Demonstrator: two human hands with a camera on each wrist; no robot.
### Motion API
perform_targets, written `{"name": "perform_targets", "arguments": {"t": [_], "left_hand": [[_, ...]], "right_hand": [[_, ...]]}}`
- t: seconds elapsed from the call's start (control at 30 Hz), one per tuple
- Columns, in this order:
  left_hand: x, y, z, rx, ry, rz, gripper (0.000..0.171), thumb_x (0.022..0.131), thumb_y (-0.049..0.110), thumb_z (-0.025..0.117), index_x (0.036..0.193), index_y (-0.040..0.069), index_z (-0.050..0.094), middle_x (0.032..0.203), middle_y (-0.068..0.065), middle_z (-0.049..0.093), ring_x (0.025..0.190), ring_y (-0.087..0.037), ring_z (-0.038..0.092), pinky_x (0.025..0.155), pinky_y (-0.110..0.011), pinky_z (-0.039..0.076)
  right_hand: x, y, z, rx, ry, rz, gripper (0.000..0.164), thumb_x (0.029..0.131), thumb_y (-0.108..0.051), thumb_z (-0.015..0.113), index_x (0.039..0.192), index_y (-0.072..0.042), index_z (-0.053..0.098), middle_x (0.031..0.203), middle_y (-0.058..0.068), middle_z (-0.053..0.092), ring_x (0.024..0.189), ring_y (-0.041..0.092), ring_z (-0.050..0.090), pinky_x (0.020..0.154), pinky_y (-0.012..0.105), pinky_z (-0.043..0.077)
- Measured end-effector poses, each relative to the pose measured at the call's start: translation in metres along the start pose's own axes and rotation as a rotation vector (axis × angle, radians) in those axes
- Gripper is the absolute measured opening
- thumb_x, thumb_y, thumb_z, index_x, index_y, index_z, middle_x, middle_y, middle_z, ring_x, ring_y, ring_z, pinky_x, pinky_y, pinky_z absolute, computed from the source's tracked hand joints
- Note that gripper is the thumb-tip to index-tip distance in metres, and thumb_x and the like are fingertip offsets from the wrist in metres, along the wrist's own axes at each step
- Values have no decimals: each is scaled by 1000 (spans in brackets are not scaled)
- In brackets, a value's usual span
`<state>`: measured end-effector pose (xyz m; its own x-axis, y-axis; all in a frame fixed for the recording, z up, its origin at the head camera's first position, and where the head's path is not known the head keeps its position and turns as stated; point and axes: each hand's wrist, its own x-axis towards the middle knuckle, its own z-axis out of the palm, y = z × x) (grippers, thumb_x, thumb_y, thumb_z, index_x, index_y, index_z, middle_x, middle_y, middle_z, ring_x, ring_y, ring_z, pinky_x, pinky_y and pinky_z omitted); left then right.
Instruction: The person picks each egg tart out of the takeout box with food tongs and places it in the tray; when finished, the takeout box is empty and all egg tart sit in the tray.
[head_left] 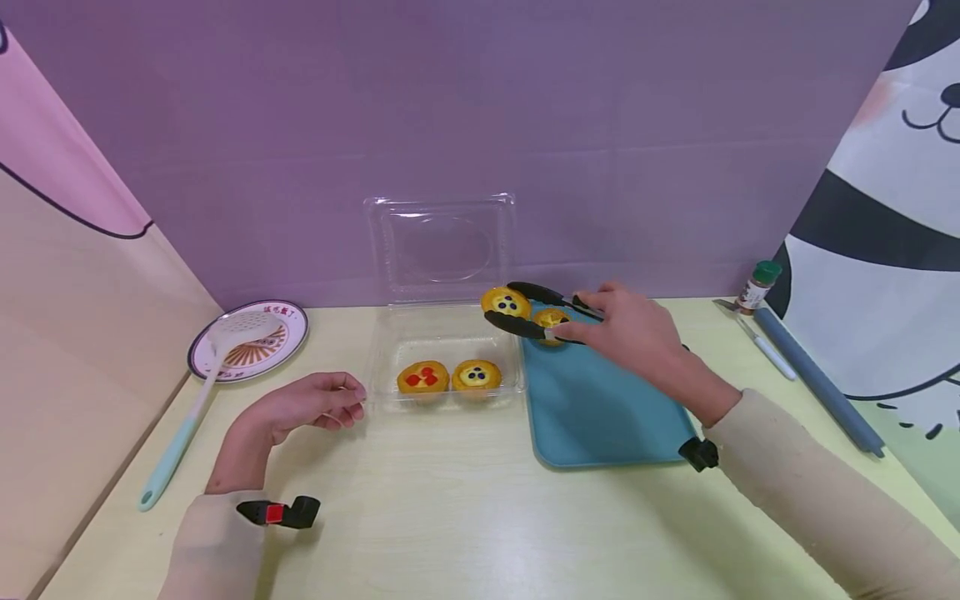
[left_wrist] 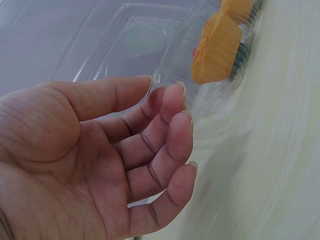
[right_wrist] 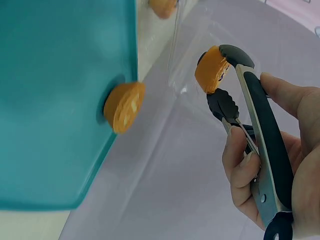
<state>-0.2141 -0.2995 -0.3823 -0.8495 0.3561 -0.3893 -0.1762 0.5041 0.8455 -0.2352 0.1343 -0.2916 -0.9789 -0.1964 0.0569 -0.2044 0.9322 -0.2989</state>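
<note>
My right hand (head_left: 633, 329) grips black-tipped tongs (right_wrist: 265, 130), whose tips clamp an egg tart with blue dots (head_left: 506, 302) in the air over the right back of a clear plastic box (head_left: 390, 346). The box stands with its lid (head_left: 442, 242) raised behind it. Inside, along the front, sit a red-topped tart (head_left: 423, 377) and a blue-dotted tart (head_left: 477, 376). At the box's left edge, my left hand (head_left: 311, 402) pinches the rim between thumb and forefinger. Another tart (right_wrist: 124, 106) rests at the back left of a teal tray (head_left: 607, 417), just right of the box.
At the left, a white skimmer (head_left: 197, 408) with a light green handle lies across a patterned plate (head_left: 288, 329). A green-capped jar (head_left: 757, 287), a small white-handled tool (head_left: 772, 354) and a grey-blue rod (head_left: 821, 383) are at the far right. A purple backdrop (head_left: 637, 167) closes off the back.
</note>
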Motion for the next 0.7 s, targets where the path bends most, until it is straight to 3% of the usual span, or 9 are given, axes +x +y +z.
{"name": "perform_targets", "arguments": {"t": [0.3, 0.7], "left_hand": [[1, -2, 0, -6, -4, 5, 32, 103, 23, 55, 117, -6, 53, 97, -6, 66, 89, -20, 61, 83, -34, 53], [1, -3, -1, -6, -5, 10, 33, 103, 24, 56, 117, -5, 53, 97, -7, 66, 89, -20, 61, 83, -33, 53]], "right_hand": [[-11, 32, -15, -26, 26, 31, 78, 89, -61, 64, 147, -11, 50, 138, 20, 52, 96, 33, 64, 57, 34, 47], [-12, 75, -9, -47, 65, 60, 77, 90, -57, 66, 145, -5, 51, 118, 23, 57, 77, 27, 57, 50, 30, 40]]}}
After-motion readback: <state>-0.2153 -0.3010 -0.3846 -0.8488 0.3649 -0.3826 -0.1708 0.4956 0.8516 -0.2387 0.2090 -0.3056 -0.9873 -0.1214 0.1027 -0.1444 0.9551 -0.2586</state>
